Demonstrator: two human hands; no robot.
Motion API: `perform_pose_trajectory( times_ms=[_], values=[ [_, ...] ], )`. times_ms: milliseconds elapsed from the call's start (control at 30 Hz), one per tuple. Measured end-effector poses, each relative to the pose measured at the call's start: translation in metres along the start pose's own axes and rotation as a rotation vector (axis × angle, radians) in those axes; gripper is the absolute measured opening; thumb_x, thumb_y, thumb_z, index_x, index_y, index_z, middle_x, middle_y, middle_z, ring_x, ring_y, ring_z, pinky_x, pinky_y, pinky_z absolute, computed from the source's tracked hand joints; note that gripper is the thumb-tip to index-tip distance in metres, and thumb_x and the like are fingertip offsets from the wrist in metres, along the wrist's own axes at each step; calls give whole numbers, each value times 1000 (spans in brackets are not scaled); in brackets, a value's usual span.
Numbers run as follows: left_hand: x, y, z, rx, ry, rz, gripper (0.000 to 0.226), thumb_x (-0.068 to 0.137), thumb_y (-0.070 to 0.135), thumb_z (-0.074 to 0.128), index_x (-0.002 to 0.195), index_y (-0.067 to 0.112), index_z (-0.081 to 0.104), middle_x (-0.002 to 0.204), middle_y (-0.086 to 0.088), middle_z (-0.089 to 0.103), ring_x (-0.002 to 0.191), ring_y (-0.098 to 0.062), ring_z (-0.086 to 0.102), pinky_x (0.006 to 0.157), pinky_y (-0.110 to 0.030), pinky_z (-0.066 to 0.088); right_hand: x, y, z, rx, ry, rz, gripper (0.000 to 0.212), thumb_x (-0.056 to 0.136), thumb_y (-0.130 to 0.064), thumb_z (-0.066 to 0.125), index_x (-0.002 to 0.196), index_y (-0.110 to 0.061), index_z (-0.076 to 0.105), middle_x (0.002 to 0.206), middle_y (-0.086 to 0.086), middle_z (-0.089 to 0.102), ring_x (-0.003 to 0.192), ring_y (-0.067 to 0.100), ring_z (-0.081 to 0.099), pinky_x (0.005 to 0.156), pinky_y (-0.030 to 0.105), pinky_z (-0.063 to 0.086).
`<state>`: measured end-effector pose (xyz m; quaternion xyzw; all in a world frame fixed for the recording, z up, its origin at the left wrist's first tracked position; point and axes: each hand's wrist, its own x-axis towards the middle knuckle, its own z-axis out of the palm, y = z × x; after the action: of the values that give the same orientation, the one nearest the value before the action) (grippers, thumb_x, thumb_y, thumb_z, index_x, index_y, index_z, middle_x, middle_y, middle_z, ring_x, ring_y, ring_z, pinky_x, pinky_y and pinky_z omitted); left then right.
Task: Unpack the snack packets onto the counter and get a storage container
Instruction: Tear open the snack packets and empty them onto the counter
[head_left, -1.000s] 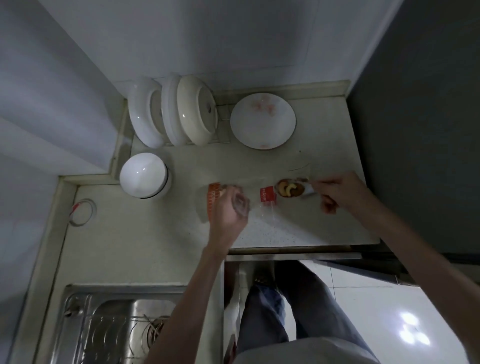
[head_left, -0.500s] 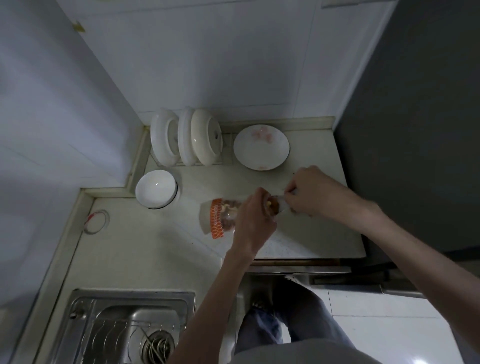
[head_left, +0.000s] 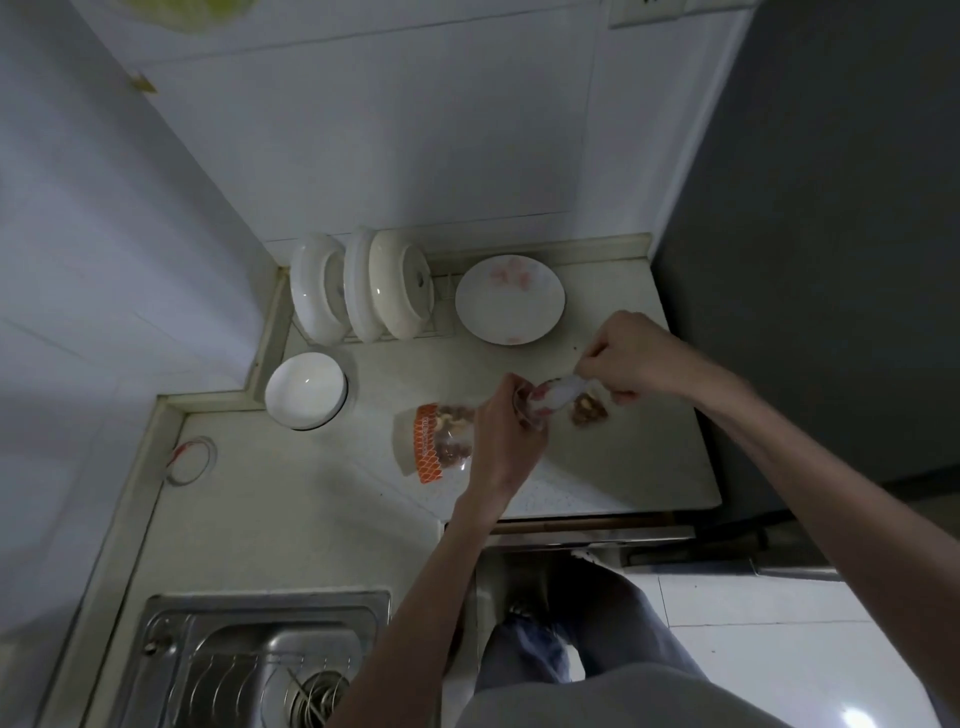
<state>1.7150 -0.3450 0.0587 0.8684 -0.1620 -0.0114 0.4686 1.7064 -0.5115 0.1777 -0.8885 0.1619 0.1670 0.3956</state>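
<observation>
Using the round white bowl (head_left: 305, 391) as the anchor, since it's easy to spot on the pale stone counter (head_left: 613, 467). Left of and a bit nearer than the bowl there's a thin wire ring with a red bit (head_left: 190, 460) lying flat on the counter. Nearer still, down at the bottom, is the stainless steel sink (head_left: 260, 660) with a wire rack in it. Right behind the bowl, three white ceramic dishes (head_left: 363, 286) stand on edge in a rack against the wall.

Just right of the bowl lies a clear plastic snack packet with an orange patterned band (head_left: 434, 441), flat on the counter, nuts showing through it. The left hand (head_left: 506, 441) is over that packet's right end, fingers curled up around the near end of a small crinkly clear packet with red print (head_left: 550, 402). The right hand (head_left: 631, 356), further right of the bowl, pinches the other end of that same small packet, so it's held up between both hands, just above the counter. Under it, a small clump of brown nuts (head_left: 589, 411) sits on the counter; can't tell if they're loose or inside another clear wrapper.

Behind the hands, right of the dish rack, a flat white plate with faint pink marks (head_left: 510, 299) lies on the counter. Far right is a dark grey fridge side (head_left: 810, 260).
</observation>
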Motion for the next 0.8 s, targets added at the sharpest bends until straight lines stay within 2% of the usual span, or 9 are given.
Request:
perform_pose_trajectory(
  times_ms=[67,167,300,433,500,567,633,700,800],
  values=[
    [3,-3,5,-84,-13,-77,14,86,13,69,85,15,55,71,4,61,60,-7,56,52,-13,43,0,17,-7,231,26,38,24,83,-3,58,86,20,62,42,6,37,35,14,37,42,24,33],
    [1,-19,15,-229,-93,-250,12,91,27,63,87,19,55,67,-6,61,49,-15,54,47,-25,45,-8,49,-9,591,102,141,20,88,0,56,69,1,60,48,1,26,39,11,26,36,20,26],
    [-15,-52,34,-241,-367,-420,32,98,35,54,97,3,53,51,-5,52,33,-13,43,50,-36,49,-22,99,17,662,165,343,28,87,2,54,60,-5,49,45,2,29,33,12,28,38,21,24],
    [-17,-58,54,-335,-538,-553,23,98,19,53,118,17,41,59,-16,53,36,-21,41,37,-26,39,-31,142,39,728,188,498,24,89,2,55,65,0,51,30,-2,30,23,9,30,30,13,23],
    [-13,-52,65,-395,-553,-600,28,95,21,57,113,29,37,67,-14,52,47,-22,47,49,-34,46,-34,157,45,763,211,512,14,89,1,55,76,2,56,30,-3,31,24,9,32,31,13,23],
    [-8,-46,79,-360,-551,-573,24,96,24,58,102,37,40,102,-10,51,86,-22,56,86,-43,49,-36,169,49,782,240,519,17,90,-1,55,73,2,57,32,-2,31,26,10,33,32,13,23],
    [-2,-43,93,-282,-543,-535,15,97,17,56,105,27,48,115,-5,48,111,-21,51,104,-38,41,-39,176,51,796,264,517,19,90,-3,55,72,0,58,34,-2,31,27,10,33,33,14,24],
    [3,-42,105,-224,-572,-549,13,99,11,49,109,11,57,106,-4,56,100,-18,55,95,-39,46,-42,180,51,810,283,512,22,90,-5,56,69,-2,60,35,-3,33,29,11,34,33,14,24],
    [8,-39,118,-242,-611,-501,22,100,8,47,109,-2,65,79,-4,60,65,-7,54,58,-21,46,-43,188,52,849,311,512,23,90,-5,56,69,-2,63,36,-2,33,30,10,32,33,15,24]
  ],
)
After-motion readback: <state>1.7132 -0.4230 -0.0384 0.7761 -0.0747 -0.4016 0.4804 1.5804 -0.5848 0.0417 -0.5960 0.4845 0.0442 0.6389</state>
